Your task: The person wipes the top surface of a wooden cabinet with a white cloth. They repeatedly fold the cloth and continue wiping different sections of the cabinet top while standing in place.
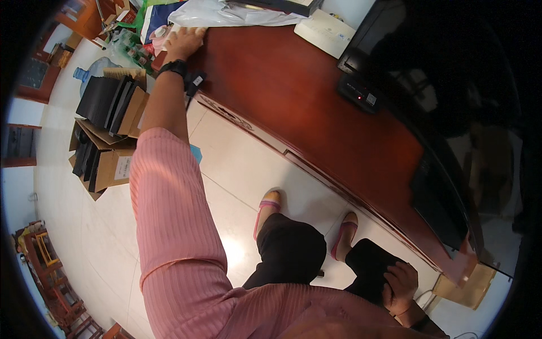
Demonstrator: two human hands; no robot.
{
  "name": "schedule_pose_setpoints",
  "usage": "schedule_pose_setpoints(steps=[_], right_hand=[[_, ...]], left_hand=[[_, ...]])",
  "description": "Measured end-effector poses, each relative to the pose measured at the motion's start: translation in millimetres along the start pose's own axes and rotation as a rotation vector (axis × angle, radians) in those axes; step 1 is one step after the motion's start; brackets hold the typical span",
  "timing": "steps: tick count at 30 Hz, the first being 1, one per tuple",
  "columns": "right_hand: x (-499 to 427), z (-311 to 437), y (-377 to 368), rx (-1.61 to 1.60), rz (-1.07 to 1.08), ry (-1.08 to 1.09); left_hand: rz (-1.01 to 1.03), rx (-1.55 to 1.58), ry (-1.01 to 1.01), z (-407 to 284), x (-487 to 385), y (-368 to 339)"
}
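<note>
My left arm stretches to the far left corner of a red-brown wooden desk (pixel 271 84). My left hand (pixel 185 42), below a black wristwatch (pixel 172 68), lies at that corner beside a pink container with a white cap (pixel 160 36) and a white plastic bag (pixel 220 15). Something pale shows by its fingers, but whether they grip it is unclear. My right hand (pixel 400 288) rests with bent fingers on the knee of my black trousers (pixel 372 265); its palm side is hidden.
A small black device with a red light (pixel 359 94) sits before a large dark glossy screen (pixel 423 84). A white box (pixel 325 31) lies at the desk's back. On the floor, cardboard boxes (pixel 111 167) hold black folders, near a blue water jug (pixel 95 70) and green bottles (pixel 135 53).
</note>
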State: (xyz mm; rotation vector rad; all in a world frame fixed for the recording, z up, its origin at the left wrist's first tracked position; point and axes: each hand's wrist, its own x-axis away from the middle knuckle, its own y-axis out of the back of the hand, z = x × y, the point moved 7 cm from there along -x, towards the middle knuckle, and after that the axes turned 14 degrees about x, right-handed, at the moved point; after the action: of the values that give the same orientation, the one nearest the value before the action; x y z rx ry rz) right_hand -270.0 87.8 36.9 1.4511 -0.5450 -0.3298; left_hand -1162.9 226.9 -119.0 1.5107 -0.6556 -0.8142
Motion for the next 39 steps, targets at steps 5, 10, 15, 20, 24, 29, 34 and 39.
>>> schedule_pose_setpoints(steps=[5,10,15,20,24,29,34,39], right_hand=[[-3,-2,0,0.013,0.030,0.022],[-13,5,3,0.005,0.003,0.050],[-23,12,2,0.021,0.009,0.068],[-26,10,0,-0.009,0.033,0.057],[-23,7,1,0.021,0.039,0.056],[-14,6,6,0.027,0.013,0.076],[-2,4,3,0.022,0.007,0.056],[12,4,2,0.031,-0.041,0.065]], left_hand=[[-0.086,-0.058,-0.122,-11,3,16],[-0.226,0.122,-0.370,-147,8,49],[-0.076,0.158,-0.328,-215,60,33],[-0.177,0.246,-0.585,-163,75,43],[-0.152,-0.308,-0.504,-26,37,39],[-0.258,0.249,-0.156,71,51,15],[-0.446,0.301,-0.167,51,114,26],[-0.457,0.415,-0.281,-72,205,56]])
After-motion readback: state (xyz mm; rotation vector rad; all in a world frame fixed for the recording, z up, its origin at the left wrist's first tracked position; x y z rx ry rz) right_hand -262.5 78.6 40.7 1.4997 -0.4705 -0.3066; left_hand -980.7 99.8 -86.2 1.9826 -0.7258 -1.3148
